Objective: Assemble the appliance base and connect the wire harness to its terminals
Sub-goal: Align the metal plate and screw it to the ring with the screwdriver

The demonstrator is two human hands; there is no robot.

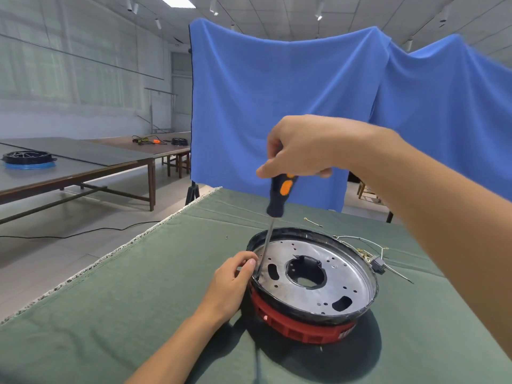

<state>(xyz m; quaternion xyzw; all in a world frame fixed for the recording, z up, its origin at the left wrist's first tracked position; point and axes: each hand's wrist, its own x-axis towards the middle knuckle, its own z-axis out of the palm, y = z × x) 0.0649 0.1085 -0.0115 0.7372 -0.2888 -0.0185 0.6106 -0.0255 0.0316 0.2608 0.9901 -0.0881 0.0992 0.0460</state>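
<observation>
I see the appliance base (313,286) low and right of centre in the frame, sitting on the green cloth (124,300): red vented lower ring, black rim, grey perforated metal plate inside with a large centre hole. My right hand (302,148), mid-frame, has its fingers wrapped round the top of the screwdriver (278,198), black handle with orange inserts. The shaft runs down and slightly left to the plate's left edge just inside the rim. My left hand (232,284) is at the base's left rim, thumb and fingertips closed around the shaft near the tip; the tip itself is hidden behind the fingers. The wire harness (371,253) lies on the cloth just right of the base, touching or nearly touching the rim, can't tell which. Blue drape (332,106) fills the upper centre and right. Another black ring part (27,157) sits on a table at the left edge.
</observation>
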